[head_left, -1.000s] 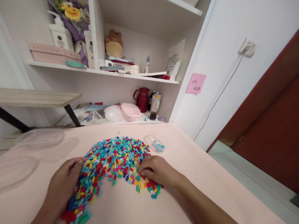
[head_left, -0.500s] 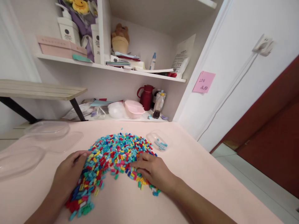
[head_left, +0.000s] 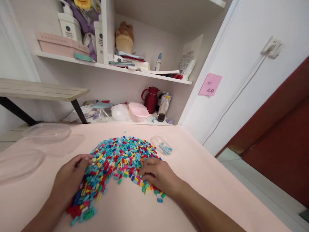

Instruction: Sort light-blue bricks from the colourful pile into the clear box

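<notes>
Bricks (head_left: pixel 123 154) piled on tbl (head_left: pixel 125 206), L fingers (head_left: pixel 87 158) nearly closed, R fingers (head_left: pixel 142 171) slightly apart, both at pile

Shows bare skin on the left hand (head_left: pixel 71 175), the right hand (head_left: pixel 160 175), and the tapering forearms (head_left: pixel 205 207) behind them.

Bricks (head_left: pixel 123 153) under the right hand (head_left: pixel 158 172) are hidden, and whether its fingertips grip one cannot be told. The left hand (head_left: pixel 71 174) covers what lies beneath it. The frame crops the near edge of the table (head_left: pixel 130 206) and the clear container (head_left: pixel 20 165) towards its left edge. Beyond its far edge, a dark bottle (head_left: pixel 161 97) is partly hidden.
</notes>
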A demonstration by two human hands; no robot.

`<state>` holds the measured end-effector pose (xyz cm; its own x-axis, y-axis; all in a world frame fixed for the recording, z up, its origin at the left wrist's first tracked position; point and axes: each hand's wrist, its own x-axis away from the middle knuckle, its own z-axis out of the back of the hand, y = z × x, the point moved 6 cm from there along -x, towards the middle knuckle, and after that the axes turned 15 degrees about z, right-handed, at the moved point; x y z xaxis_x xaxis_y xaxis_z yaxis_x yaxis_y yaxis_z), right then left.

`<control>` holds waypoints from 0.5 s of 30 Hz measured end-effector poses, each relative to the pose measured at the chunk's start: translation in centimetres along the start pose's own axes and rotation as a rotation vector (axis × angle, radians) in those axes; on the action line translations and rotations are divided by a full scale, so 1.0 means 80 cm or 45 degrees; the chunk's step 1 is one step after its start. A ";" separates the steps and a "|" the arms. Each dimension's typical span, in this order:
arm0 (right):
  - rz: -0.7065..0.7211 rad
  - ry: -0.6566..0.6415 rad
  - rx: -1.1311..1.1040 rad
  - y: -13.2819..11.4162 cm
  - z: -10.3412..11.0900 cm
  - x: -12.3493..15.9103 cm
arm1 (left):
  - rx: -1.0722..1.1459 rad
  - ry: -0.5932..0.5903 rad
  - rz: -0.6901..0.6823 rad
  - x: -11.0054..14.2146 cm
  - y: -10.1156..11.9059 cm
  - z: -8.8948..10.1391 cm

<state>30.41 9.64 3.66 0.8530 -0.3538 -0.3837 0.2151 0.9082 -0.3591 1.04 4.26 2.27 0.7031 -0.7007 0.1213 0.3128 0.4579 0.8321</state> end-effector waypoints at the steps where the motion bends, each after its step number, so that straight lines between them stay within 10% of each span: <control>1: -0.010 -0.003 -0.005 -0.001 0.000 0.000 | 0.009 -0.017 0.019 0.001 0.000 0.000; 15: -0.221 0.328 -0.387 0.016 0.016 0.002 | -0.037 -0.043 0.014 -0.002 -0.001 0.001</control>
<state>31.43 11.02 4.26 0.6617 -0.5747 -0.4816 0.1622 0.7368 -0.6563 0.83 4.27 2.20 0.6847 -0.7134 0.1492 0.3238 0.4811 0.8147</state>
